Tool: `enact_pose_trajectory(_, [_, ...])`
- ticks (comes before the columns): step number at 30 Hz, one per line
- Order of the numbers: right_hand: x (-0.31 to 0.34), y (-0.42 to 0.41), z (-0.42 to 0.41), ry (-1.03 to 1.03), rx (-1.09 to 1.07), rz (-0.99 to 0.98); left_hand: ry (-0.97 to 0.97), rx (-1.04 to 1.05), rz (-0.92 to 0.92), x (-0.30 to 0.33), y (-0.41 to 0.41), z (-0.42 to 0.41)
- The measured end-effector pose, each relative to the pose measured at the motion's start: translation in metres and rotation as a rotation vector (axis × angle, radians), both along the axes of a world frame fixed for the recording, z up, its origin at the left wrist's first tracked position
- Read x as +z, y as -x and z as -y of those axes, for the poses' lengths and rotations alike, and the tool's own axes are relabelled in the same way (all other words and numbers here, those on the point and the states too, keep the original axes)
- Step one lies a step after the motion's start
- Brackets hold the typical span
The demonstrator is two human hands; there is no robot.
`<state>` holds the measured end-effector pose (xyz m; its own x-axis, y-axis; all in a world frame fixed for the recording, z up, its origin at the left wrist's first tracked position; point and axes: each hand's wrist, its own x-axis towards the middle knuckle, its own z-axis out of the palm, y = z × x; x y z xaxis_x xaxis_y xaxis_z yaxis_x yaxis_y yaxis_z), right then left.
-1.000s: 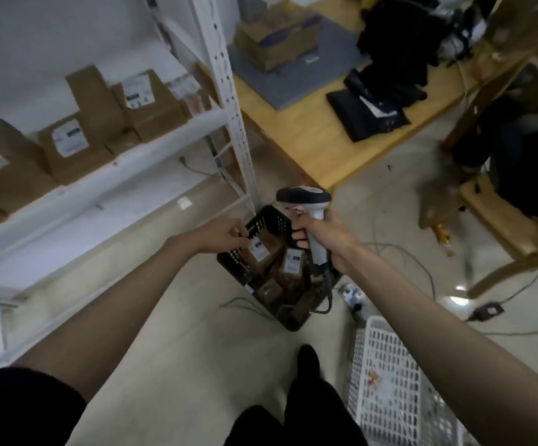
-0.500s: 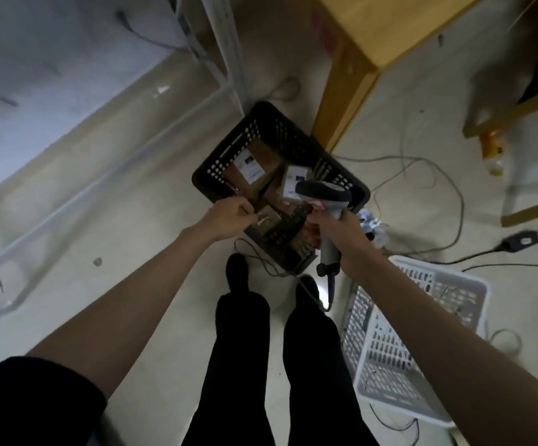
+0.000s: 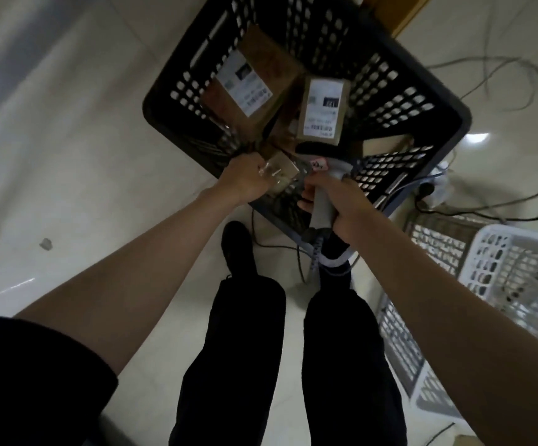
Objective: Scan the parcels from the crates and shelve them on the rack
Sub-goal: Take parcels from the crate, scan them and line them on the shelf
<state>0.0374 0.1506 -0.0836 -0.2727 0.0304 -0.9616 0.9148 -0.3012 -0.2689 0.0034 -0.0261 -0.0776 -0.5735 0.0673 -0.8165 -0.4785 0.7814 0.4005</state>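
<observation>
A black perforated crate (image 3: 399,101) stands on the floor in front of my feet. Inside it lie brown cardboard parcels with white labels: a larger parcel (image 3: 255,82) at the left and a narrow one (image 3: 322,111) to its right. My left hand (image 3: 245,178) grips a small brown parcel (image 3: 57,170) at the crate's near rim. My right hand (image 3: 338,201) holds the grey handle of a barcode scanner (image 3: 322,156), whose dark head sits over the crate beside the small parcel. The rack is out of view.
A white perforated crate (image 3: 499,284) stands at the right, by my right leg. Cables (image 3: 518,75) and a power plug trail over the pale floor behind the black crate. A wooden table leg (image 3: 393,14) rises at the top edge. My legs and dark shoes fill the lower middle.
The view has dropped from the rack and table to straight down over the black crate. My left hand has closed on a small parcel at the crate's near rim; the scanner has come beside it.
</observation>
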Motion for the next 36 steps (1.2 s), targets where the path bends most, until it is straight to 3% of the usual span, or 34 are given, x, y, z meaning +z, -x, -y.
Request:
enact_pose_trajectory(7, [-0.093, 0.022, 0.007, 0.022, -0.028, 0.081, 0.035, -0.057, 0.123, -0.075, 0.021, -0.002])
enact_pose_trajectory(19, [-0.162, 0.029, 0.018, 0.288, -0.041, -0.038, 0.050, -0.141, 0.277, -0.123, 0.044, -0.013])
enact_pose_trajectory(30, [-0.144, 0.019, 0.013, 0.349, -0.267, -0.155, 0.046, -0.122, 0.330, -0.115, 0.041, -0.010])
enact_pose_trajectory(36, [-0.080, 0.004, -0.004, 0.266, -0.203, -0.159, 0.104, -0.020, 0.081, -0.072, 0.018, -0.024])
